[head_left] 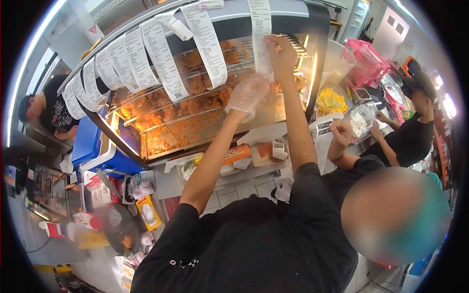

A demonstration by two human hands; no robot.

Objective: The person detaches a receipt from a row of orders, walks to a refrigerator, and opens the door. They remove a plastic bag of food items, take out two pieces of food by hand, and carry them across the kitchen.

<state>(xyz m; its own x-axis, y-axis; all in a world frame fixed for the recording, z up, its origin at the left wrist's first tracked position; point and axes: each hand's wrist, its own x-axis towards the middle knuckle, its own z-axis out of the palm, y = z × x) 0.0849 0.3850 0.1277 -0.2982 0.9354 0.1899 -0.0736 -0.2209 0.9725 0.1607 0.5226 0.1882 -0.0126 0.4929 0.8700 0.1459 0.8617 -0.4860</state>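
black sleeves point(312, 188), left hand point(246, 95) spread by chicken warmer point(288, 22), right hand point(281, 49) in pinch on ticket point(260, 29), over counter point(168, 185)

One fisheye view, round with dark corners, sits high and looks forward and down past black-clad shoulders. It faces the warmer point(195, 117) at close range, so the warmer and its receipts point(141, 58) fill the upper middle. The left hand point(246, 95) and the right hand point(281, 49), at one receipt point(263, 58), rise mid-frame. The surface point(229, 183) runs below, and the edges bend.
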